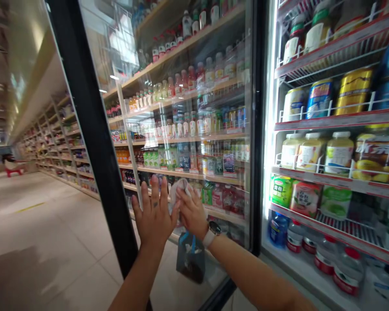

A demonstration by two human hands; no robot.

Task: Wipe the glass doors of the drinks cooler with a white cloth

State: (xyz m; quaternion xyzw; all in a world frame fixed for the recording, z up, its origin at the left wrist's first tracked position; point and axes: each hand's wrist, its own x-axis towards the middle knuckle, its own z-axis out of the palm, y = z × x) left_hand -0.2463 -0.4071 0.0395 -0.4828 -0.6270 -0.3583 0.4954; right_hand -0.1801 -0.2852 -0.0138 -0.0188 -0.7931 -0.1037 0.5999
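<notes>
A glass fridge door [168, 52] with a black frame stands swung out in front of me. Flat against its pane, fingers spread, lies my left hand [154, 216], holding nothing. Close beside it, my right hand [191, 211] presses a crumpled pale cloth [178, 185] to the glass. That wrist wears a dark watch with a light strap. Part of the cloth is hidden under the right fingers. Through the pane, below the hands, a dark bag [190, 259] with blue handles shows near the floor.
On the right, the lit fridge [337, 116] holds bottles, cans and cartons on wire-fronted shelves. Shelves of drinks [181, 103] show through the glass. At left, a tiled floor [58, 233] runs along a long row of shelving [55, 134]. A red stool [14, 168] stands far off.
</notes>
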